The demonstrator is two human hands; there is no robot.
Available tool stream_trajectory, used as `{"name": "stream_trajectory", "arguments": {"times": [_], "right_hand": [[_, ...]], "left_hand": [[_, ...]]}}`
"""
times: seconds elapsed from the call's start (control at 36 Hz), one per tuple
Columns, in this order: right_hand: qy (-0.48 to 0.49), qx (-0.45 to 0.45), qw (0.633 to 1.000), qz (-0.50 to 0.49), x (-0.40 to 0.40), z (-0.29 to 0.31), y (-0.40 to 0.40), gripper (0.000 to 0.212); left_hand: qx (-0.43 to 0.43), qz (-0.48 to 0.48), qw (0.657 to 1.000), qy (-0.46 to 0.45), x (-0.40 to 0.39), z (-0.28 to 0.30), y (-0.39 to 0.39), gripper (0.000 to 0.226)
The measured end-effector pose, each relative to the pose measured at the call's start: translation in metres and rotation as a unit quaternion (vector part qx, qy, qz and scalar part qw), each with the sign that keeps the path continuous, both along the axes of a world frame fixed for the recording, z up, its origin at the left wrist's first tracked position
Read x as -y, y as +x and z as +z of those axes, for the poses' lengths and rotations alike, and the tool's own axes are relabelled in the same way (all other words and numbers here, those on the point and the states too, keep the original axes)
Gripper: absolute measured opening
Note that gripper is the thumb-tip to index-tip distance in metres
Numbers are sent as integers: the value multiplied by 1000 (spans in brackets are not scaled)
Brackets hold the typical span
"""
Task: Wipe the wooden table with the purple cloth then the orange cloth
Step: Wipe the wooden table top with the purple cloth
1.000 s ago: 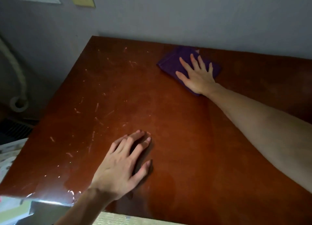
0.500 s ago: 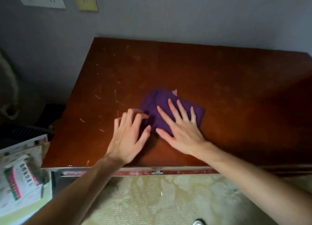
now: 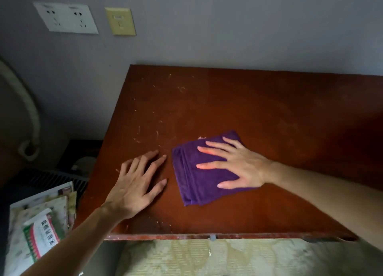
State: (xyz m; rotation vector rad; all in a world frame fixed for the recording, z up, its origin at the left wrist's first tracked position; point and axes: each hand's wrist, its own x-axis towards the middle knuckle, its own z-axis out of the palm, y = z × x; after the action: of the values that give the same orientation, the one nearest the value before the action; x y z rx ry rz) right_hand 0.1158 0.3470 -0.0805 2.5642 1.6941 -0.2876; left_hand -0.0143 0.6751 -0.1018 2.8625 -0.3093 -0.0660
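A folded purple cloth (image 3: pixel 192 184) lies on the reddish-brown wooden table (image 3: pixel 259 110), near its front left part. My right hand (image 3: pixel 234 164) presses flat on the cloth with fingers spread, pointing left. My left hand (image 3: pixel 137 182) rests flat on the bare wood just left of the cloth, fingers apart, not touching it. Pale scratches and specks mark the wood beyond my left hand. No orange cloth is in view.
The table stands against a grey wall with a white socket plate (image 3: pixel 66 18) and a yellowish switch (image 3: pixel 120 22). A pale hose (image 3: pixel 24 110) hangs at the left. Papers and a printed packet (image 3: pixel 41 234) lie left of the table. Patterned fabric (image 3: pixel 207 257) lies below the front edge.
My right hand has dragged the purple cloth from the far side toward the front and a little rightward. My left hand has stayed on the wood beside it. The view has pulled back.
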Motion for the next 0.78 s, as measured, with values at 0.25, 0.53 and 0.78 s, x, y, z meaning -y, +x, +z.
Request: {"name": "stream_trajectory", "arguments": {"times": [0.25,0.53,0.78], "right_hand": [[9,21,1000,17,-37,-2,134,65],[30,20,996,-76,-95,-3,267,67],[96,19,950,-298,-138,-11,293,63]], "left_hand": [[-7,0,1000,28,3,4,-3,63],[-24,-11,999,41,0,0,3,69],[-16,-15,999,45,1,-2,7,71]]}}
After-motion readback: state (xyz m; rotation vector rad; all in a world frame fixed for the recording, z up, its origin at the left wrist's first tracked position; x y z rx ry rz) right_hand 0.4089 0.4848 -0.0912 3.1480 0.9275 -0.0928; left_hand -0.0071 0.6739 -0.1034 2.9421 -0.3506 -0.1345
